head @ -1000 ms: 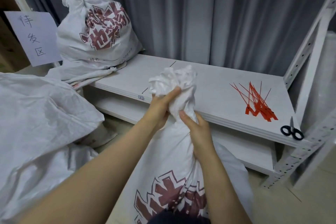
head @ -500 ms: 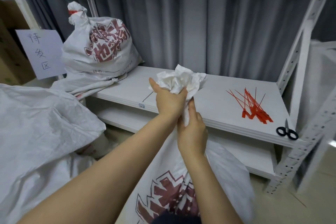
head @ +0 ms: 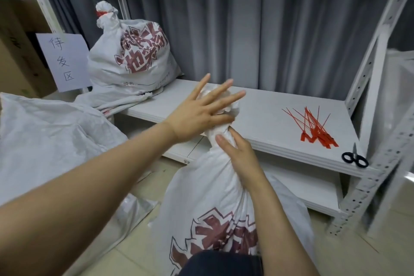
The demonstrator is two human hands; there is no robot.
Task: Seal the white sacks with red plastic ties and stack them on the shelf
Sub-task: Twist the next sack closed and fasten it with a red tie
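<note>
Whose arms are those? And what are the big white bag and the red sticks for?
Those are a person's own arms. The camera sits on their head and looks down, so you see what they see. The right hand squeezes the neck of a white sack in front of them. The left hand is spread open at the sack's bunched top. On the white shelf lie red plastic ties for closing sacks, and black scissors. At the shelf's left end stands another sack, already tied with red at its top. Beside it is a paper sign with writing.
</note>
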